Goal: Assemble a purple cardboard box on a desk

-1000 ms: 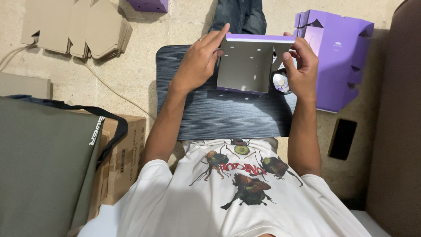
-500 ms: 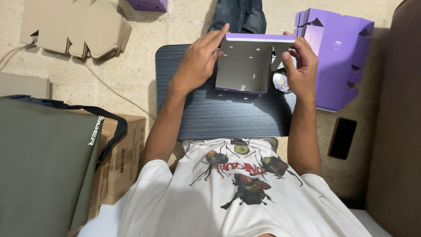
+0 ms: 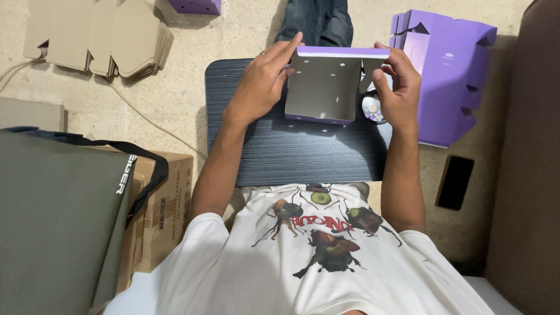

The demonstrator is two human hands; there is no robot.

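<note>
While both hands clasp box (image 3: 324, 87) at 12 o'clock on bench (image 3: 291, 151): left hand (image 3: 263, 87), right hand (image 3: 398, 88) mid-fold; next likely tuck flap, needs firm side pressure.

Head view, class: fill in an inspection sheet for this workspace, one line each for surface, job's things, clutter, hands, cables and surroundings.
Surface: dark ribbed board across the person's lap, mostly bare.
Job's things: half-folded purple box with grey inside, standing on the board's far edge.
Clutter: small round printed item beside the box; black phone on the floor.
Hands: left hand on the box's left side; right hand gripping its right flap.
Cables: one thin cable across the floor.
Surroundings: stack of flat brown cardboard blanks, folded purple boxes, brown carton, olive bag.
</note>
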